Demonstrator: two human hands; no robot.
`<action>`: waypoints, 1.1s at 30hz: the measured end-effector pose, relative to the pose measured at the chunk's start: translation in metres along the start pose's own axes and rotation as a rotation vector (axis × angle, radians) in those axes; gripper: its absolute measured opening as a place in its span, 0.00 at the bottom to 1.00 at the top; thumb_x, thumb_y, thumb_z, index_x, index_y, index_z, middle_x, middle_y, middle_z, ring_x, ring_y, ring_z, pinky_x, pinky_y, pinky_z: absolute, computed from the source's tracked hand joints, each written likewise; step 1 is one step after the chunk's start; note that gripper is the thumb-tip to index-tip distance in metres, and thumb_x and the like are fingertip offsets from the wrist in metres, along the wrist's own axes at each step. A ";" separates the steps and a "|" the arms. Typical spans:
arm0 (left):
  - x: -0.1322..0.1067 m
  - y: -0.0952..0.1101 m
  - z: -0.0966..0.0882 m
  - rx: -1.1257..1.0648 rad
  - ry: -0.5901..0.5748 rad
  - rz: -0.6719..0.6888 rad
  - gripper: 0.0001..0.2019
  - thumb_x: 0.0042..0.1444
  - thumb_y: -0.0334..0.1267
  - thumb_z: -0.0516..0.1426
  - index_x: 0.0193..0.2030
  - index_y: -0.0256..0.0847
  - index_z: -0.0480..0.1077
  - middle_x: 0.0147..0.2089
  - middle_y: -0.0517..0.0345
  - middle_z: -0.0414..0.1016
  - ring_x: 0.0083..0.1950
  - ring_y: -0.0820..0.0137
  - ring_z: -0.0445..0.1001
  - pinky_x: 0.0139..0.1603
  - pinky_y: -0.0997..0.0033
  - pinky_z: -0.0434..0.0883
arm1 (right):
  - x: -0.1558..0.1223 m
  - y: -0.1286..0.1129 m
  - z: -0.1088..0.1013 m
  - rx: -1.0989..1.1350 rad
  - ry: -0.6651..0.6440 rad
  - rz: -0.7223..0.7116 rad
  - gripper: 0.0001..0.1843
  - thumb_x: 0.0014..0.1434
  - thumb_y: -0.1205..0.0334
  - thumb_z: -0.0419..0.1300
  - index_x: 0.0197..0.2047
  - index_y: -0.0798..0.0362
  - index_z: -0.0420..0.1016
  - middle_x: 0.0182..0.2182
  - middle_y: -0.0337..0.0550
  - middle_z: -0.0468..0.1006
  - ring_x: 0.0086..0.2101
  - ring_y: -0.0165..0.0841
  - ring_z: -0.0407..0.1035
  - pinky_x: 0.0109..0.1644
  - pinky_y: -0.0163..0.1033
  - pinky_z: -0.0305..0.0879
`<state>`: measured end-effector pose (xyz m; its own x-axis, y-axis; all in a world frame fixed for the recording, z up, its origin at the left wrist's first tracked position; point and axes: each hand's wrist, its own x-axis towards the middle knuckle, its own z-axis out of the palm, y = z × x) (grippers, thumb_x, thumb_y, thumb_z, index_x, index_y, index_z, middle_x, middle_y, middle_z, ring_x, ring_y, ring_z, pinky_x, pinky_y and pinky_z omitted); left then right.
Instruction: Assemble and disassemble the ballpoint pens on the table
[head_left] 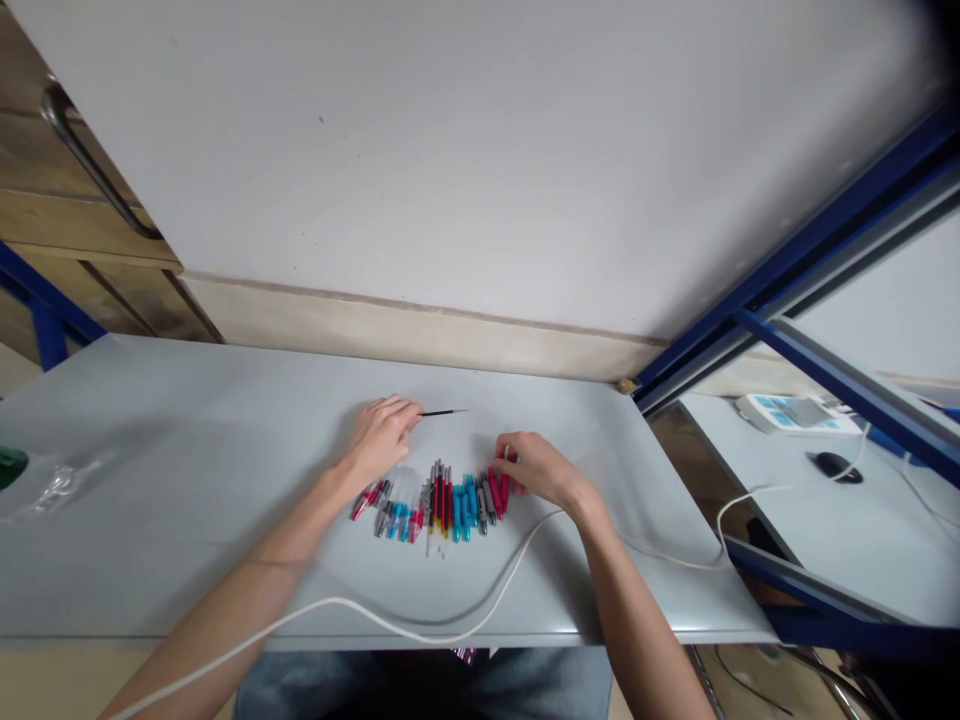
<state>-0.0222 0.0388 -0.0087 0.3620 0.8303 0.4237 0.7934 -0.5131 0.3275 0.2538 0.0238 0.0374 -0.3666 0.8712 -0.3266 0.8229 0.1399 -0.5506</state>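
Note:
My left hand (384, 435) is closed on one end of a thin black pen refill (439, 413), whose narrow tip points right above the table. Fingers curled, my right hand (534, 465) pinches the upper end of a pink pen barrel (504, 492) at the right end of a row of pen parts. Beside it lie grey barrels (486, 500) and blue barrels (464, 508). Several refills with red and dark sections (441, 500) stand side by side in the middle. Further left are clear pen parts with pink, grey and blue grips (394, 518), partly below my left hand.
A white cable (420, 636) crosses the grey table (225, 440) in front of the pen parts. At the left edge lies a clear plastic bag (56, 490) beside a green object (10, 466). A black mouse (838, 467) and a white device (796, 414) are on the right-hand table, beyond a blue frame (720, 330).

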 end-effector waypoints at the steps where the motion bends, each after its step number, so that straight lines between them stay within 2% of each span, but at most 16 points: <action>1: 0.000 0.000 0.000 0.001 0.004 0.000 0.11 0.66 0.28 0.51 0.36 0.40 0.72 0.35 0.55 0.77 0.41 0.62 0.72 0.42 0.63 0.64 | 0.001 0.002 0.000 -0.001 0.000 -0.017 0.05 0.61 0.67 0.57 0.33 0.52 0.72 0.16 0.36 0.72 0.18 0.29 0.63 0.29 0.35 0.55; 4: -0.001 0.001 0.002 -0.010 0.028 0.015 0.11 0.68 0.31 0.51 0.39 0.41 0.73 0.37 0.55 0.78 0.41 0.63 0.72 0.43 0.63 0.64 | 0.009 0.009 0.001 -0.002 0.143 -0.078 0.06 0.62 0.67 0.57 0.37 0.53 0.75 0.17 0.35 0.71 0.21 0.30 0.62 0.30 0.36 0.54; 6: -0.002 0.002 0.003 -0.035 0.050 0.046 0.11 0.69 0.33 0.50 0.41 0.41 0.74 0.37 0.55 0.78 0.41 0.63 0.72 0.43 0.63 0.65 | 0.016 0.009 0.005 0.120 0.272 -0.144 0.06 0.62 0.64 0.59 0.38 0.53 0.77 0.20 0.36 0.71 0.23 0.30 0.61 0.31 0.36 0.54; 7: -0.002 0.003 0.004 -0.051 0.055 0.071 0.11 0.70 0.33 0.50 0.42 0.40 0.74 0.37 0.55 0.78 0.41 0.63 0.73 0.44 0.63 0.65 | 0.019 0.007 0.009 0.256 0.301 -0.185 0.07 0.62 0.61 0.60 0.39 0.53 0.79 0.21 0.36 0.71 0.23 0.30 0.61 0.30 0.36 0.55; 10: -0.003 0.007 0.004 -0.078 0.060 0.156 0.11 0.70 0.33 0.50 0.44 0.40 0.74 0.39 0.55 0.79 0.41 0.65 0.73 0.44 0.63 0.65 | 0.026 -0.005 0.022 0.862 0.225 -0.270 0.19 0.58 0.51 0.66 0.49 0.53 0.80 0.27 0.40 0.76 0.25 0.30 0.65 0.28 0.36 0.59; 12: -0.003 0.010 0.004 -0.081 0.058 0.194 0.10 0.70 0.33 0.50 0.44 0.40 0.74 0.39 0.55 0.79 0.41 0.65 0.73 0.43 0.63 0.65 | 0.028 -0.014 0.033 1.142 0.237 -0.261 0.20 0.54 0.49 0.70 0.44 0.54 0.82 0.31 0.44 0.79 0.28 0.31 0.69 0.29 0.36 0.63; 15: -0.004 0.014 0.004 -0.082 0.053 0.212 0.10 0.70 0.34 0.51 0.44 0.40 0.74 0.39 0.55 0.80 0.40 0.65 0.73 0.43 0.63 0.65 | 0.030 -0.021 0.046 1.336 0.291 -0.198 0.17 0.50 0.52 0.74 0.39 0.55 0.83 0.30 0.44 0.78 0.27 0.29 0.67 0.29 0.34 0.63; 17: -0.005 0.015 0.004 -0.075 0.046 0.214 0.10 0.71 0.34 0.51 0.46 0.41 0.74 0.40 0.55 0.80 0.40 0.65 0.73 0.43 0.63 0.65 | 0.032 -0.020 0.049 1.368 0.334 -0.158 0.17 0.49 0.52 0.75 0.37 0.55 0.84 0.29 0.43 0.77 0.26 0.27 0.65 0.27 0.33 0.61; 20: -0.005 0.015 0.004 -0.071 0.046 0.199 0.10 0.71 0.34 0.51 0.50 0.41 0.73 0.41 0.55 0.80 0.40 0.65 0.74 0.44 0.63 0.66 | 0.034 -0.010 0.040 1.355 0.480 -0.153 0.15 0.49 0.51 0.75 0.33 0.53 0.82 0.34 0.43 0.77 0.30 0.29 0.66 0.27 0.33 0.61; 23: -0.004 0.014 0.004 -0.065 0.045 0.159 0.09 0.70 0.35 0.50 0.46 0.41 0.72 0.37 0.55 0.77 0.38 0.66 0.73 0.44 0.63 0.66 | 0.034 0.003 0.025 1.367 0.571 -0.186 0.16 0.51 0.50 0.73 0.34 0.52 0.79 0.36 0.42 0.76 0.33 0.31 0.69 0.30 0.34 0.63; 26: -0.004 0.013 0.003 -0.037 0.019 0.130 0.10 0.70 0.35 0.50 0.41 0.41 0.72 0.36 0.55 0.76 0.37 0.66 0.72 0.44 0.63 0.66 | 0.033 0.007 0.019 1.272 0.551 -0.197 0.19 0.52 0.51 0.72 0.44 0.50 0.77 0.30 0.38 0.75 0.29 0.30 0.67 0.32 0.35 0.63; 28: -0.003 0.013 0.003 -0.016 -0.001 0.111 0.11 0.70 0.36 0.50 0.41 0.41 0.72 0.36 0.55 0.76 0.37 0.65 0.72 0.44 0.62 0.66 | 0.032 0.002 0.023 1.126 0.499 -0.236 0.21 0.54 0.52 0.71 0.48 0.50 0.74 0.28 0.36 0.75 0.28 0.30 0.65 0.33 0.35 0.62; 33: -0.003 0.014 0.002 0.001 -0.022 0.084 0.10 0.70 0.36 0.50 0.42 0.41 0.73 0.36 0.55 0.76 0.38 0.65 0.73 0.45 0.62 0.66 | 0.031 -0.020 0.048 0.764 0.391 -0.313 0.15 0.58 0.51 0.67 0.42 0.52 0.73 0.27 0.39 0.76 0.29 0.32 0.67 0.34 0.36 0.61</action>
<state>-0.0113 0.0299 -0.0073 0.4383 0.7887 0.4312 0.7603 -0.5812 0.2901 0.2048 0.0249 0.0013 -0.2371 0.9627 0.1305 0.1479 0.1685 -0.9745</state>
